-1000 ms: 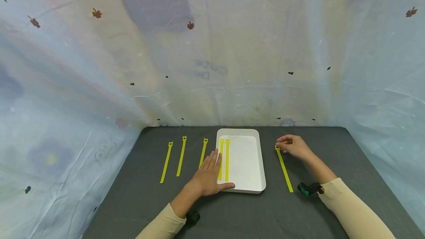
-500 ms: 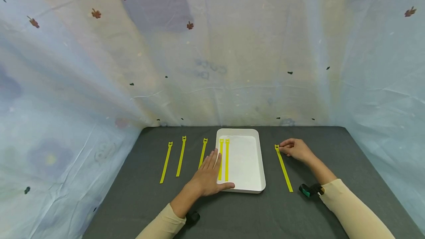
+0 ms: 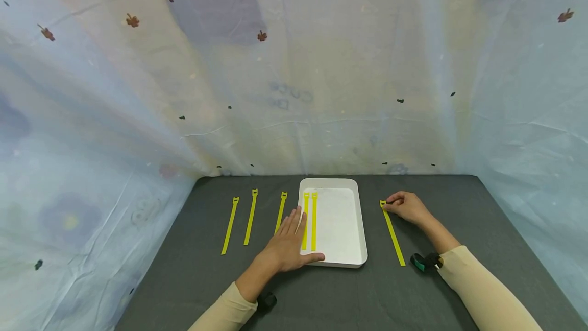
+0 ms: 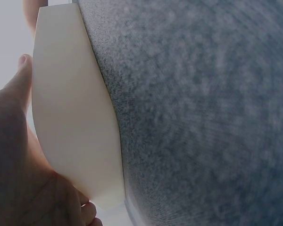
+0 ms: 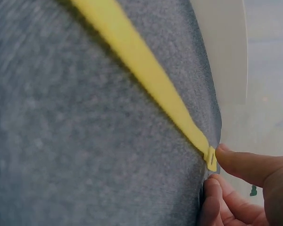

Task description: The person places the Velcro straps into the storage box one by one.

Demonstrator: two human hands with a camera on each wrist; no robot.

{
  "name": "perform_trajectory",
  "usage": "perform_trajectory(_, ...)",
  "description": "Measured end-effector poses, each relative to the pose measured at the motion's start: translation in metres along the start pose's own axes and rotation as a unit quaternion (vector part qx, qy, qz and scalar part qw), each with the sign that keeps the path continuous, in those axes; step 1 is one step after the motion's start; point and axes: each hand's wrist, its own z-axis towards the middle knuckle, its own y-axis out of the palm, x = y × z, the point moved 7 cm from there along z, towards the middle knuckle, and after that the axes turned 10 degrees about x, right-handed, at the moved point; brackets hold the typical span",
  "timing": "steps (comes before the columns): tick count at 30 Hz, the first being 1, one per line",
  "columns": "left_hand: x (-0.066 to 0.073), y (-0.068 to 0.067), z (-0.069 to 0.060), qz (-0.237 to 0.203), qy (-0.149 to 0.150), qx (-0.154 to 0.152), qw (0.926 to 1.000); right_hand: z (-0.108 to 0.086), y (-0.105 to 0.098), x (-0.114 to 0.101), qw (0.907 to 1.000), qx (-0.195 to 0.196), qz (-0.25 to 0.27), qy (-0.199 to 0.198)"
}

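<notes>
Tray (image 3: 342, 218), white, shallow, one: flat on the dark counter (image 3: 349, 300), longer sides running away from the person.

Yellow straps, six, each with a slotted head at its far end. Two strips (image 3: 314, 223) lie side by side in the tray, near its left wall, so that most of its floor to their right is bare. Three loose straps (image 3: 250, 218) lie on the counter left of the tray, spaced apart, the closest to it partly behind the left hand. One lone strap (image 3: 394, 239) lies right of the tray, slanting, its head within easy reach.

Left hand (image 3: 287, 246), one: over the tray's left and near edges, fingers straight, thumb spread wide along the near rim — presumably to keep it from sliding.

Right hand (image 3: 410, 208), one: right of the tray, at the lone strap's head, thumb and fingers narrow. The thumb sits against the slotted end, probably because that end is easiest to lift; whether the pinch is complete, cannot tell.
</notes>
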Motion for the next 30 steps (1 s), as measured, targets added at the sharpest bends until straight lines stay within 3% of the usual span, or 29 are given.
perform_trajectory(30, 0.0006, -0.0012, -0.0012, -0.001, 0.000, -0.002, 1.0000, -0.0023, 0.0054, -0.0083, 0.9992, 0.009, -0.038, 0.001)
